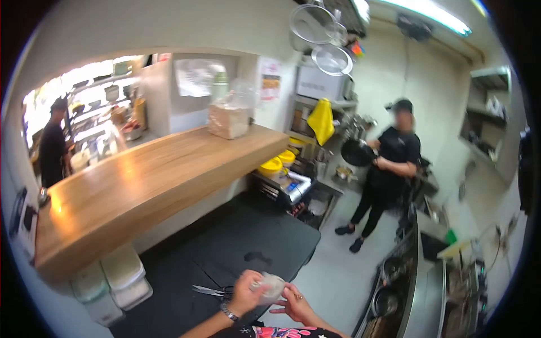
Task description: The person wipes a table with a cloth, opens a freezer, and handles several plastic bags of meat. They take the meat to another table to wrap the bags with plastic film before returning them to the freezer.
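Just over the front edge of the dark table (pixel 225 242), my left hand (pixel 246 294) is closed on a whitish, crumpled bundle (pixel 269 288) that looks like plastic. Close at its right side is my right hand (pixel 297 304), its thumb and index finger at the bundle's edge and its other fingers apart. Scissors (pixel 211 291) lie on the table left of my left hand, their handles partly hidden by it. Behind the bundle a dark wet-looking patch (pixel 258 259) marks the tabletop.
A wooden shelf (pixel 163 174) overhangs the table, bearing a plastic-wrapped package (pixel 229 119). A person (pixel 397 152) holding a black pan (pixel 357 152) stands in the aisle. Another person (pixel 53 143) is beyond the opening. Cooking equipment (pixel 386 301) lines the right side.
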### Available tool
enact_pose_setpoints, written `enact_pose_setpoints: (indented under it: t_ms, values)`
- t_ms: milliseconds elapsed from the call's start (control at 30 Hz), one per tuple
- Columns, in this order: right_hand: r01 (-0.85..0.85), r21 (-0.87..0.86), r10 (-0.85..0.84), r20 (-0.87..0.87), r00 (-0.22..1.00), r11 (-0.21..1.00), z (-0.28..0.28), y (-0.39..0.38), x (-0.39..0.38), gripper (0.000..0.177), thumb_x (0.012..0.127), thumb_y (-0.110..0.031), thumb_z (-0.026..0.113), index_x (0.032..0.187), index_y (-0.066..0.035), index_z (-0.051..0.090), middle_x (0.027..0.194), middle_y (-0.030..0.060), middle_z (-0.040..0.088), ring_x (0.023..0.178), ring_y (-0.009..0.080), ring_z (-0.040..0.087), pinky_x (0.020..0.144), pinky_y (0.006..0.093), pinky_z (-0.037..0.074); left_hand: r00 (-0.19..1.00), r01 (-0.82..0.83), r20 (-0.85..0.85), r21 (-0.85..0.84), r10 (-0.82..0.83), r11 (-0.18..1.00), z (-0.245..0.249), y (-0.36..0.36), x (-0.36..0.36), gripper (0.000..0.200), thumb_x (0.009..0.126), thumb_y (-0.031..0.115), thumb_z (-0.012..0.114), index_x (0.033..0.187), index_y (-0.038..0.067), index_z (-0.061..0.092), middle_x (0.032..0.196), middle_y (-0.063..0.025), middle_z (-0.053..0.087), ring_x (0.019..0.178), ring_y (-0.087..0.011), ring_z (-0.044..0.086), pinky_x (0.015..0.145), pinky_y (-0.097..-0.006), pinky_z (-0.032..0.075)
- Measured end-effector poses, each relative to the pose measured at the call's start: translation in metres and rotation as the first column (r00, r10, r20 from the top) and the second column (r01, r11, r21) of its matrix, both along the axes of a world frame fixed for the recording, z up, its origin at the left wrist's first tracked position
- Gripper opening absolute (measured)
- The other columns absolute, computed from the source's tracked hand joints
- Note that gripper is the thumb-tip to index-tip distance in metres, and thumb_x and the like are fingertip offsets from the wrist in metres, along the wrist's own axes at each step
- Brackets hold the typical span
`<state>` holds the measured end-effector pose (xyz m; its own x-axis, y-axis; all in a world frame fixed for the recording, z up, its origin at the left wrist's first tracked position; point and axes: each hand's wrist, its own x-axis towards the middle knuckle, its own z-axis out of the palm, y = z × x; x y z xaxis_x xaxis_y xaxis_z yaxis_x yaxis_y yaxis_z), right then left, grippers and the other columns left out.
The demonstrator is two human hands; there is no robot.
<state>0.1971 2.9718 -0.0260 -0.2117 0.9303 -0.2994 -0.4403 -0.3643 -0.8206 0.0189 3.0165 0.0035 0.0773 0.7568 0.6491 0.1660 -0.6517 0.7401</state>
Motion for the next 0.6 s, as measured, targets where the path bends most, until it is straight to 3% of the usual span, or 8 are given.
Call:
enact_pose_setpoints:
  t_ms: [67, 133, 167, 267, 433, 500, 533, 600]
  values:
    - [-0.021, 0.013, 0.02, 0.015, 1.0, 1.0, -0.009, -0.008, 0.004, 0.036, 0.094, -0.032, 0.046, 0.122, -0.009, 0.041, 0.113, 0.0081, 0.052, 0.098, 0.0246, 0.057, 0.077, 0.0427, 0.053, 0.962, 0.273, 0.024, -0.21, -0.274, 0.939, -0.018, -0.016, 0.021, 0.017, 0.078, 0.016, 0.068, 0.082, 0.004, 0.056, 0.079, -0.0068, 0.057, 0.076, -0.0173, 0.056, 0.07, -0.0295, 0.045]
    - [-0.082, -0.083, 0.093, 0.139, 0.986, 0.993, 0.0, -0.017, 0.02, 0.035, 0.093, -0.032, 0.048, 0.12, -0.009, 0.045, 0.111, 0.0073, 0.053, 0.097, 0.0224, 0.058, 0.077, 0.0402, 0.053, 0.953, 0.288, 0.052, -0.468, -0.3, 0.835, -0.031, -0.015, 0.017, 0.016, 0.08, 0.016, 0.067, 0.083, 0.004, 0.056, 0.076, -0.0037, 0.058, 0.072, -0.0118, 0.054, 0.067, -0.0275, 0.045]
    - [-0.05, -0.115, 0.082, 0.292, 0.953, 0.992, 0.011, -0.025, 0.021, 0.035, 0.095, -0.031, 0.044, 0.118, -0.005, 0.046, 0.117, 0.011, 0.053, 0.102, 0.0236, 0.057, 0.08, 0.0401, 0.051, 0.96, 0.223, -0.042, -0.479, -0.276, 0.849, -0.033, -0.009, 0.007, 0.015, 0.08, 0.016, 0.066, 0.083, 0.004, 0.057, 0.073, -0.0017, 0.058, 0.07, -0.0086, 0.052, 0.064, -0.0267, 0.045]
    - [0.065, 0.071, -0.086, 0.36, 0.929, 0.995, -0.003, -0.044, 0.045, 0.036, 0.094, -0.033, 0.045, 0.115, -0.004, 0.046, 0.116, 0.0115, 0.056, 0.098, 0.0223, 0.058, 0.077, 0.036, 0.051, 0.918, -0.037, -0.356, -0.516, -0.175, 0.856, -0.046, 0.003, -0.043, 0.024, 0.075, 0.026, 0.07, 0.077, 0.005, 0.058, 0.072, -0.0067, 0.06, 0.069, -0.0131, 0.055, 0.065, -0.0294, 0.046]
    - [0.49, 0.301, -0.564, 0.252, 0.787, 0.818, 0.001, -0.077, 0.1, 0.026, 0.096, -0.027, 0.042, 0.104, -0.003, 0.05, 0.091, 0.0138, 0.065, 0.08, 0.019, 0.064, 0.068, 0.0293, 0.05, 0.753, -0.373, -0.656, -0.481, -0.044, 0.793, -0.088, -0.014, -0.14, 0.033, 0.068, 0.033, 0.072, 0.075, 0.003, 0.061, 0.076, -0.0183, 0.064, 0.074, -0.0342, 0.062, 0.067, -0.0377, 0.049]
    - [0.61, 0.397, -0.719, 0.245, 0.65, 0.686, 0.023, -0.094, 0.116, 0.025, 0.096, -0.025, 0.04, 0.103, -0.003, 0.05, 0.087, 0.0148, 0.066, 0.076, 0.0186, 0.064, 0.067, 0.0281, 0.05, 0.604, -0.436, -0.788, -0.451, -0.119, 0.778, -0.114, -0.021, -0.174, 0.032, 0.069, 0.032, 0.071, 0.075, 0.002, 0.061, 0.074, -0.0186, 0.063, 0.074, -0.0352, 0.062, 0.071, -0.0399, 0.049]
    - [0.645, 0.446, -0.777, 0.24, 0.582, 0.621, 0.036, -0.103, 0.123, 0.025, 0.096, -0.024, 0.039, 0.103, -0.003, 0.05, 0.087, 0.0149, 0.066, 0.075, 0.0185, 0.064, 0.066, 0.0277, 0.05, 0.561, -0.545, -0.79, -0.577, -0.246, 0.609, -0.127, -0.022, -0.191, 0.044, 0.067, 0.039, 0.071, 0.092, 0.004, 0.061, 0.094, -0.0204, 0.062, 0.09, -0.0343, 0.059, 0.079, -0.0409, 0.047]
    - [0.691, 0.538, -0.872, 0.222, 0.437, 0.483, 0.062, -0.12, 0.131, 0.025, 0.096, -0.023, 0.039, 0.103, -0.002, 0.049, 0.087, 0.0152, 0.066, 0.074, 0.0183, 0.064, 0.065, 0.027, 0.05, 0.224, -0.707, -0.946, -0.323, -0.235, 0.629, -0.096, -0.039, -0.181, 0.054, 0.068, 0.037, 0.07, 0.108, 0.004, 0.056, 0.11, -0.0214, 0.056, 0.105, -0.0358, 0.052, 0.089, -0.041, 0.043]
